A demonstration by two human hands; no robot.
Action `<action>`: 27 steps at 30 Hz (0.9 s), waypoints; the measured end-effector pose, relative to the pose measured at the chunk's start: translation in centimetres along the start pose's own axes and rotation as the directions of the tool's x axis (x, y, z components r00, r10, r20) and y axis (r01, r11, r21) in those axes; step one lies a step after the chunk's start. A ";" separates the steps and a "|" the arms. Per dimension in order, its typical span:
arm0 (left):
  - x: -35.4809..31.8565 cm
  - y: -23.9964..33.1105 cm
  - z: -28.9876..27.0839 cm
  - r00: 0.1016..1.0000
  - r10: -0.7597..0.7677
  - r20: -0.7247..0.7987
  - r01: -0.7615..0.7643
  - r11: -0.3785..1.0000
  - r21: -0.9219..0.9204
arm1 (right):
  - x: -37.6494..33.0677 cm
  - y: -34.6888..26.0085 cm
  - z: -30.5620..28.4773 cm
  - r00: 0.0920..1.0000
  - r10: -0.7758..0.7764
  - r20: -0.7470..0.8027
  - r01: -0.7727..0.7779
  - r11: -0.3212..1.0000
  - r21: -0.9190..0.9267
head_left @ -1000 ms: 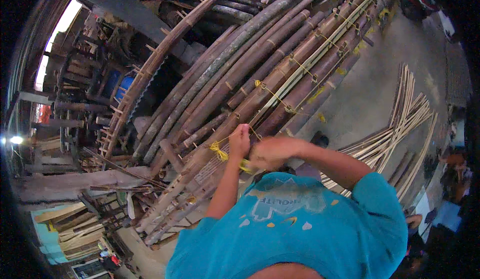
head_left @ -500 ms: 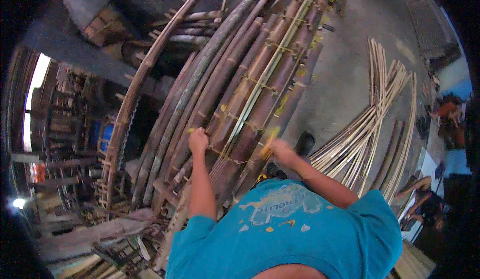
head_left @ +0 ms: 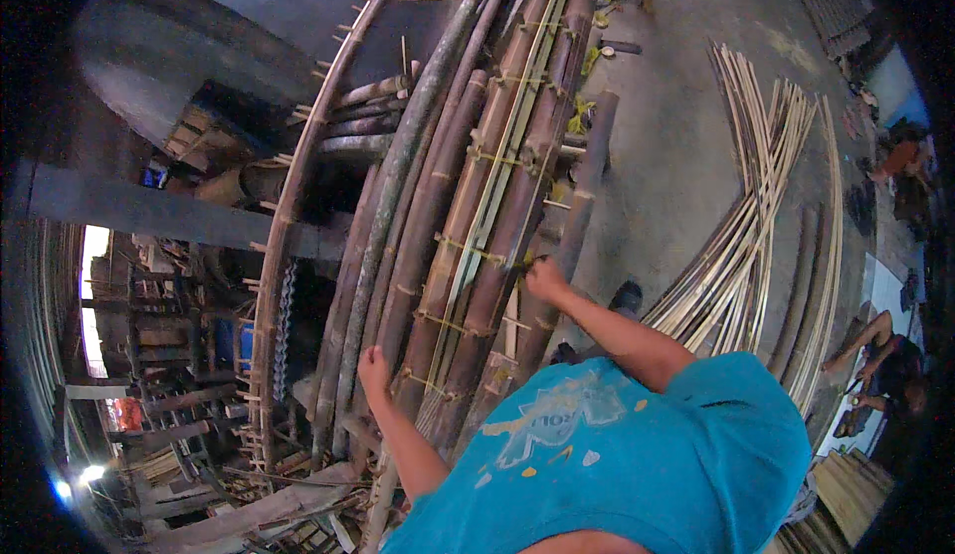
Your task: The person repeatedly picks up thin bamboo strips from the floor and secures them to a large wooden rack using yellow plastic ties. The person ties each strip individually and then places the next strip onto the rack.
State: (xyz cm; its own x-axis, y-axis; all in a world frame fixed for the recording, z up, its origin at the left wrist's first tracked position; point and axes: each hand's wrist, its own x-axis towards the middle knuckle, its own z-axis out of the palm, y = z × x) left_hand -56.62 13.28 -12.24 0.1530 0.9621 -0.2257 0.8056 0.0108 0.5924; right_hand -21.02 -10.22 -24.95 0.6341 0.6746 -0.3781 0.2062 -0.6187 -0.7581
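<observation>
Bamboo poles | left hand resting closed on one | right hand gripping yellow tie

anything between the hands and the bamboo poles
Nothing visible. The left hand rests on a bamboo pole, and the right hand is already at the tied poles, at a yellow tie.

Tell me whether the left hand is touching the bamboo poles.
Touching: the head view shows the left hand resting on the bamboo poles, with no visible gap.
</observation>
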 end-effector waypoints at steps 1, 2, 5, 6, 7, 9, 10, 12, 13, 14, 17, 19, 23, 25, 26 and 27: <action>-0.1 0.2 -0.2 0.997 -0.059 0.058 0.064 0.992 -0.105 | -0.5 -0.1 -1.6 0.982 -0.083 0.173 0.109 0.983 -0.148; -0.8 1.2 -0.1 0.997 -0.061 0.048 0.066 0.990 -0.122 | -1.7 -0.4 -3.3 0.930 -0.132 0.343 0.233 0.934 -0.272; -3.8 9.5 1.6 0.995 -0.011 0.099 0.028 0.986 -0.164 | -2.5 9.9 -2.1 0.845 -0.308 0.436 0.502 0.737 -0.453; -4.5 10.7 1.2 0.990 -0.005 0.143 0.028 0.987 -0.161 | -3.0 12.6 -2.6 0.847 -0.217 0.485 0.449 0.780 -0.435; -4.9 12.4 1.2 0.984 0.011 0.179 0.019 0.986 -0.166 | -2.7 14.6 -3.7 0.828 -0.136 0.544 0.393 0.833 -0.390; -5.9 15.8 1.3 0.983 0.098 0.156 -0.094 0.995 -0.027 | -0.1 17.2 -7.0 0.767 -0.021 0.641 0.242 0.935 -0.258; -6.2 18.1 1.5 0.979 0.123 0.163 -0.122 0.992 -0.017 | 2.1 17.4 -8.1 0.776 -0.001 0.631 0.161 0.967 -0.197; -6.7 23.0 3.4 0.960 0.195 0.199 -0.177 0.979 -0.106 | 7.8 15.6 -10.5 0.887 0.066 0.456 -0.018 0.994 -0.107; -6.7 25.1 4.3 0.946 0.242 0.217 -0.238 0.970 -0.045 | 10.4 13.5 -11.9 0.939 0.112 0.324 -0.091 0.993 -0.079; -6.6 26.7 4.9 0.932 0.283 0.228 -0.294 0.956 0.015 | 12.0 10.7 -13.5 0.986 0.136 0.095 -0.131 0.990 -0.059; -7.7 32.9 6.2 0.898 0.317 0.304 -0.346 0.937 0.042 | 13.7 2.0 -21.9 0.967 0.245 -0.077 -0.238 0.967 0.090; -8.3 39.5 8.1 0.847 0.356 0.395 -0.395 0.919 0.018 | 20.1 4.1 -22.2 0.943 0.285 -0.173 -0.186 0.880 0.437; -5.6 42.6 11.5 0.756 0.450 0.476 -0.482 0.874 -0.061 | 23.1 3.3 -23.2 0.970 0.082 -0.230 0.120 0.661 0.741; -3.2 47.2 15.3 0.652 0.491 0.578 -0.575 0.817 -0.044 | 29.3 8.0 -22.8 0.957 0.180 -0.228 0.064 0.634 0.770; -2.4 46.6 16.3 0.651 0.466 0.598 -0.541 0.838 -0.064 | 26.6 5.4 -24.1 0.981 0.159 -0.114 -0.020 0.660 0.751; -1.8 46.5 17.0 0.632 0.489 0.602 -0.549 0.830 -0.098 | 22.6 1.8 -27.5 0.988 0.150 -0.025 -0.084 0.679 0.729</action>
State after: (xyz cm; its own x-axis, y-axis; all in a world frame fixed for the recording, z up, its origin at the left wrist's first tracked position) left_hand -9.69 7.44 2.52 0.8350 0.4490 -0.3180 0.5283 -0.4929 0.6913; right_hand 14.15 -7.14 -20.27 0.6761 0.5642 -0.4739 -0.4568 -0.1836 -0.8704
